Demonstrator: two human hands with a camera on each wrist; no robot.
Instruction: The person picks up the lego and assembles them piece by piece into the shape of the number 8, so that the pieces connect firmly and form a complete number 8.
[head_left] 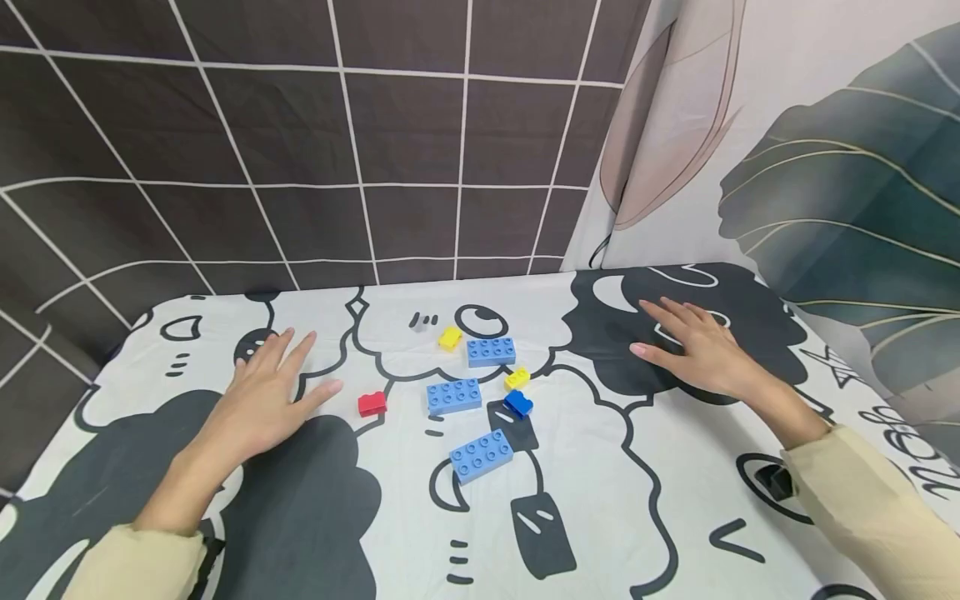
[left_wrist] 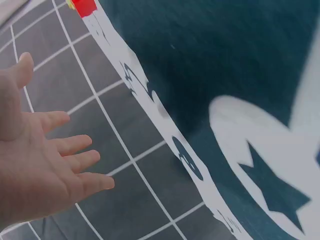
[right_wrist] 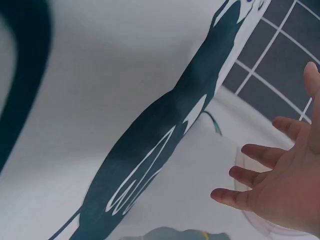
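Observation:
In the head view the left hand [head_left: 258, 408] is spread with its fingers apart, left of a red brick [head_left: 372, 404]. The right hand [head_left: 697, 350], also spread and holding nothing, is over the dark print at the right. Between the hands lie three light blue bricks, a back one [head_left: 491, 352], a middle one [head_left: 453, 396] and a front one [head_left: 482, 456]. Two yellow bricks [head_left: 450, 337] [head_left: 517, 379] and a small darker blue brick [head_left: 519, 404] lie near them. The left wrist view shows the left palm [left_wrist: 45, 165] and the red brick [left_wrist: 84, 7]; the right wrist view shows the right palm [right_wrist: 285, 185].
A white cloth with black and grey cartoon prints [head_left: 600, 467] covers the table. Behind it hangs a dark cloth with a white grid [head_left: 405, 125]. At the right is a pale curtain with large leaf prints [head_left: 847, 192].

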